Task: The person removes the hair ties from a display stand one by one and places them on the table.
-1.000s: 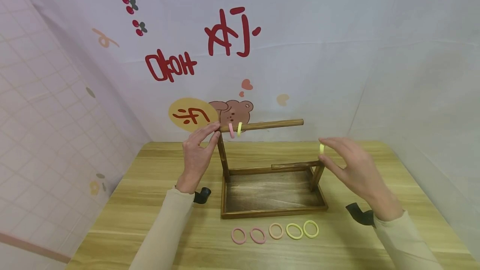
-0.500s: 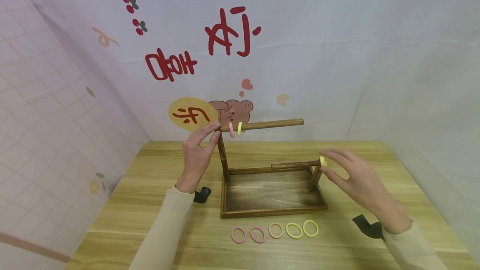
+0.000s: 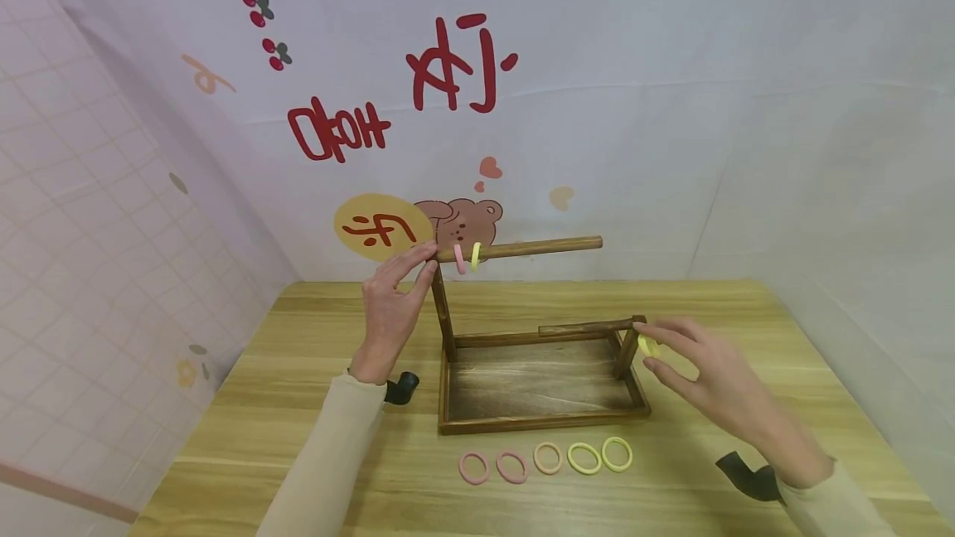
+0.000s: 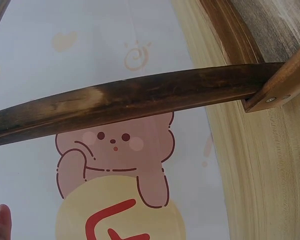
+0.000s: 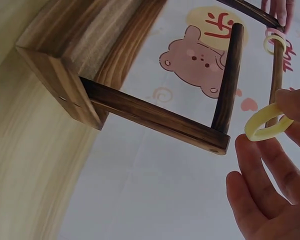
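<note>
My right hand [image 3: 705, 359] pinches a yellow hair tie [image 5: 260, 117] between thumb and fingertips. It is just right of the short post [image 3: 629, 352] of a dark wooden rack, a little below that post's top, where the lower rod [image 3: 585, 327] joins. At the rack's tall left post [image 3: 443, 309], my left hand [image 3: 391, 305] holds the top corner between thumb and fingers. Close to those fingers, a pink hair tie [image 3: 459, 258] and a yellow one [image 3: 476, 256] hang around the upper rod [image 3: 552, 249]. The left wrist view shows mostly the post, with one fingertip [image 4: 3, 222] at lower left.
Several loose hair ties lie in a row before the rack's tray base [image 3: 545, 419]: pink [image 3: 461, 468], orange [image 3: 535, 457] and yellow [image 3: 603, 454] among them. A printed wall cloth [image 3: 634, 106] stands behind the wooden table [image 3: 298, 388].
My right hand has lowered the yellow hair tie from above the short post's top to beside the post, slightly rightward. My left hand stays at the tall post's corner.
</note>
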A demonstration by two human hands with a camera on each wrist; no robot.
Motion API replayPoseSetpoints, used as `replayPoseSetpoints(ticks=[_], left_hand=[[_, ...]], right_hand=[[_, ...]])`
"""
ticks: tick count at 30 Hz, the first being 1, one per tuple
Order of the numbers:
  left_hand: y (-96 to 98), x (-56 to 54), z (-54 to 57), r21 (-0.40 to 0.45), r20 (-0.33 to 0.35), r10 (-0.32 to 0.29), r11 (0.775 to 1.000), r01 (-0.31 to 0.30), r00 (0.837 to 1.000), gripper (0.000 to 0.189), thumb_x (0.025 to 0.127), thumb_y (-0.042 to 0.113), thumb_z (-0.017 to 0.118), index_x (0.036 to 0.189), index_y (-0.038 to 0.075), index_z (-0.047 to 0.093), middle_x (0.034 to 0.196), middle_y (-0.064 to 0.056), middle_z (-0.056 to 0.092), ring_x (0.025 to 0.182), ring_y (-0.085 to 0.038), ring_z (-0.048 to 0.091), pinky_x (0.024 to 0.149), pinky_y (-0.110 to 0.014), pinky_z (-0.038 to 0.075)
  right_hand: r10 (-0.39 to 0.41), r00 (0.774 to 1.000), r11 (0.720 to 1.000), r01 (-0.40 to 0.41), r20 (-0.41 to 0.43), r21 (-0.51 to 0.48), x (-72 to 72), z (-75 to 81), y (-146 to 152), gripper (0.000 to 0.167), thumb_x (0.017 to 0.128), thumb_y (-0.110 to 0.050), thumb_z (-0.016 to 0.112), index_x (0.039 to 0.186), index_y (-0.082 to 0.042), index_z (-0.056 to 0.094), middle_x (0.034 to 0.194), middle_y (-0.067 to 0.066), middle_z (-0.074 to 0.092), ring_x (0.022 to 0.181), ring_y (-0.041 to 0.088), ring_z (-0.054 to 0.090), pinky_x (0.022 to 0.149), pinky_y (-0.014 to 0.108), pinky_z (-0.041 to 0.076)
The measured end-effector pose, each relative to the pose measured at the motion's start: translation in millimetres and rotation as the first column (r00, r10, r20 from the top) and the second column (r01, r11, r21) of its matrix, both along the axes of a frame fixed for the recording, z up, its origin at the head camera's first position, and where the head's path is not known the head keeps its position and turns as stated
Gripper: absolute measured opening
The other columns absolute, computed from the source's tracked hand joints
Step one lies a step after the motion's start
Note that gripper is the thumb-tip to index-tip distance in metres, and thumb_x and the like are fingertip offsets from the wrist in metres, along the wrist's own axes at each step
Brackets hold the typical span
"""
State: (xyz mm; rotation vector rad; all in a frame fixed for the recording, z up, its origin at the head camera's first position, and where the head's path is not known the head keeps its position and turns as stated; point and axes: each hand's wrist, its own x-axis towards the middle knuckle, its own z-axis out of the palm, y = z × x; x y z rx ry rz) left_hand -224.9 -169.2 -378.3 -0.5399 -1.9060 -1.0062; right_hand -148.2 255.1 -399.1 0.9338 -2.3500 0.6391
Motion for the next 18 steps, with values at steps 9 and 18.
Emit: replayPoseSetpoints(ticks=[9, 18], left_hand=[[-0.3, -0.1, 0.6, -0.003, -0.005, 0.000, 1.000, 0.000, 1.000, 0.025, 0.092, 0.005, 0.078, 0.117, 0.004, 0.079, 0.118, -0.010, 0.076, 0.107, -0.030, 0.073, 0.094, -0.051, 0.055], [0.2, 0.6, 0.7, 0.004, 0.002, -0.003, 1.000, 0.003, 1.000, 0.026, 0.092, 0.005, 0.079, 0.118, 0.004, 0.078, 0.118, -0.010, 0.076, 0.108, -0.031, 0.073, 0.096, -0.052, 0.054]], right_hand=[[-0.005, 0.999, 0.999, 0.003, 0.051, 0.032, 13.6, -9.6, 2.5, 0.061, 0.074, 0.000, 0.088, 0.131, -0.007, 0.069, 0.125, 0.002, 0.068, 0.108, 0.025, 0.066, 0.101, 0.007, 0.037], [-0.027, 0.995, 0.995, 0.018, 0.094, 0.098, 26.1, -26.5, 4.6, 0.057, 0.074, -0.005, 0.090, 0.126, -0.013, 0.070, 0.122, -0.009, 0.069, 0.106, 0.018, 0.070, 0.093, 0.011, 0.048]])
